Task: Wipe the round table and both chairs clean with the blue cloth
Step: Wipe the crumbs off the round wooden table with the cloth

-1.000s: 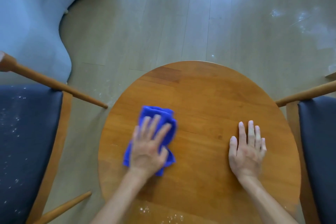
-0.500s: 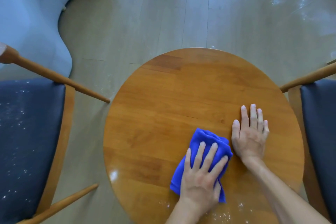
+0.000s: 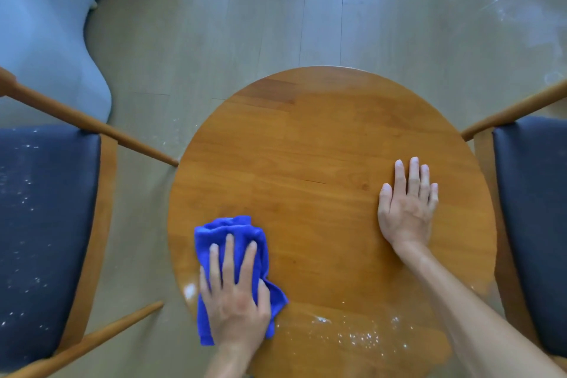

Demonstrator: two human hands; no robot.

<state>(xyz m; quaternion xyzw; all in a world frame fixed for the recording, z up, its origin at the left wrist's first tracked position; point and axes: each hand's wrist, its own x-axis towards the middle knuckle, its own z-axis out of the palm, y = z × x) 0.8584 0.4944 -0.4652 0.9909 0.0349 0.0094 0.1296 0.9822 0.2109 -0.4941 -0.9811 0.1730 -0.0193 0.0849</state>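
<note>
Cloth point(image 3: 233, 233) blue, table's point(image 3: 322, 132) near-left edge | left hand point(image 3: 234, 301) presses it, fingers spread | right hand point(image 3: 405, 209) flat on table's right side, fingers together

Pale plank floor point(image 3: 214, 40), blue-grey sofa point(image 3: 40, 24)

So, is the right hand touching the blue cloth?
Apart. The head view shows bare table between the right hand and the blue cloth.
</note>
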